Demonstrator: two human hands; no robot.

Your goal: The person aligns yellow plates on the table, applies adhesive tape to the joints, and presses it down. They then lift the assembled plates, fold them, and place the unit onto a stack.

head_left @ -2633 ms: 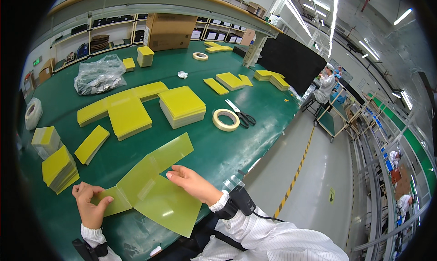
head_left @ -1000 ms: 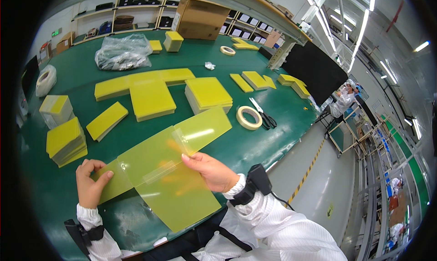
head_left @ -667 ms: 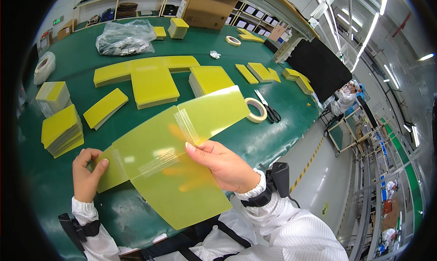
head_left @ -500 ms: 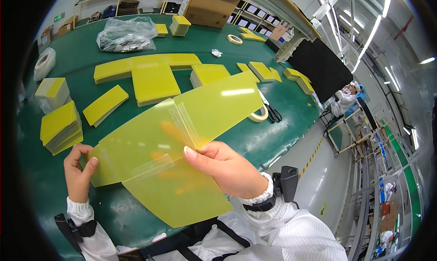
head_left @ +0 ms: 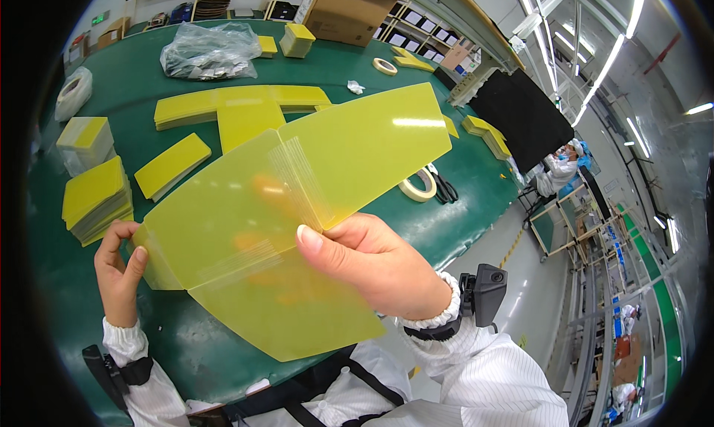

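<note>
Before me I hold a translucent yellow plastic sheet (head_left: 208,204), made of several panels joined edge to edge, with pale striped bands by two joins. My left hand (head_left: 119,278) pinches its small left-end panel between thumb and fingers. At the middle, my right hand (head_left: 379,267) grips it near an inner corner, thumb on top and fingers showing through from behind. A T-shaped arrangement of yellow sheet stacks (head_left: 249,122) lies beyond it, partly covered by the held sheet. Left of that are a narrow yellow stack (head_left: 172,165) and a thicker stack (head_left: 97,198).
On the green table (head_left: 178,345) stand a wrapped block (head_left: 85,138), a clear plastic bag (head_left: 208,51) and a cardboard box (head_left: 346,12). A tape roll (head_left: 418,186) and black scissors (head_left: 445,189) lie to the right. Farther off sits a person (head_left: 558,167).
The held sheet has risen slightly and come closer, its right panel shifting right and up over more of the stacks. My left hand has moved slightly left and up; both hands keep their grip.
</note>
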